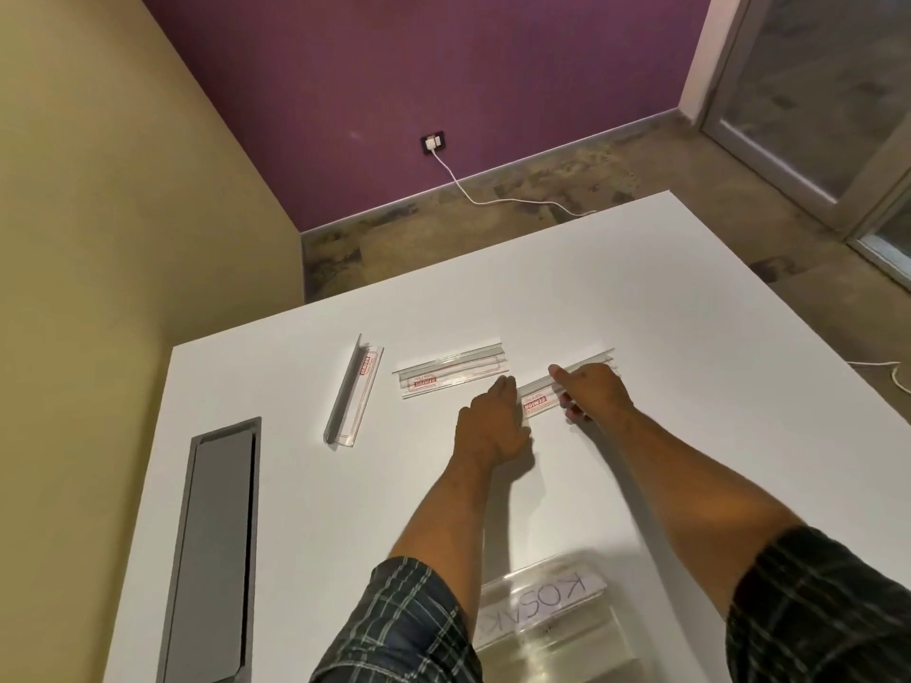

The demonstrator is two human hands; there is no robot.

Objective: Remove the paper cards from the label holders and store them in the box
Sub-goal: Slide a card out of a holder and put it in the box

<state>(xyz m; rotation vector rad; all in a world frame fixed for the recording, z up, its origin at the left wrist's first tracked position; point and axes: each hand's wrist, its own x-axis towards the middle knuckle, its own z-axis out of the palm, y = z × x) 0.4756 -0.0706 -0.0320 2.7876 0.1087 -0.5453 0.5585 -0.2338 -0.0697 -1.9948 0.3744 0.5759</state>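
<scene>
White table [641,308]: "GEMSON" cards [537,403], "KOSAK" box [542,608].

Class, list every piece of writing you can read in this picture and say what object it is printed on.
"KOSAK": on the clear box, seen upside down; further letters hidden by the sleeve.
"GEMSON": red logo on the cards in all three label holders.
Small print beside each logo: too blurred.
</scene>
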